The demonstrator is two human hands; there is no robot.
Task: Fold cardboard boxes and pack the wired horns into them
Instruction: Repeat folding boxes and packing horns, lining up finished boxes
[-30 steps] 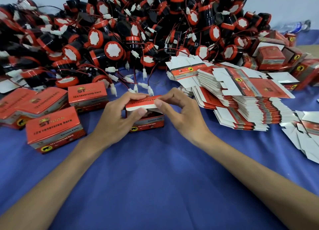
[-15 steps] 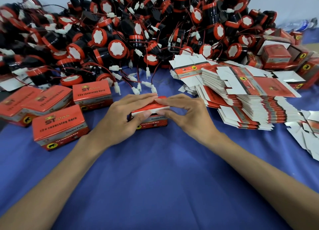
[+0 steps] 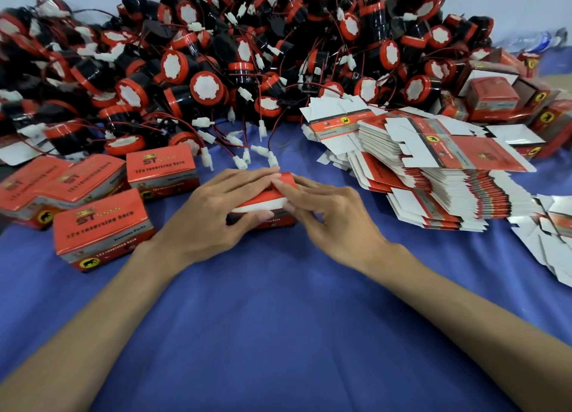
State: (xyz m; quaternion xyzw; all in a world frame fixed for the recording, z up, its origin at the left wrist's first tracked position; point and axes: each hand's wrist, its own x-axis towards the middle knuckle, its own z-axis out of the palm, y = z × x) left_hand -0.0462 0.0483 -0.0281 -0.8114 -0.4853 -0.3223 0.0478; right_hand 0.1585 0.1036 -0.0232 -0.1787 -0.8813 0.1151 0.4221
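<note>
Two bare forearms (image 3: 93, 334) reach in from the near edge over the blue-covered table (image 3: 278, 334) and meet on one small red box (image 3: 263, 198) just ahead of them. The box sits on the table between the hands, its long axis running left to right across the person. Neither hand is nearer; each has one end.

The left hand (image 3: 213, 216) is clamped on it, fingers laid over the top and the thumb curled against the near face. The right hand (image 3: 337, 226) pinches the lid's right end, fingertips on the red top and thumb at the front. The lid's white tuck flap (image 3: 260, 207) faces the person and shows outside the front wall, so I'd say the closing is not finished. The flap wants pushing down and in, with the left hand steadying the box. Whether a horn is inside I cannot see.

Left of the hands lie closed boxes (image 3: 102, 226); to the right, well apart, leans a stack of flat cartons (image 3: 433, 192). Beyond the box, loose white connectors (image 3: 241, 163) trail from the big heap of wired horns (image 3: 216, 71) along the far side.
</note>
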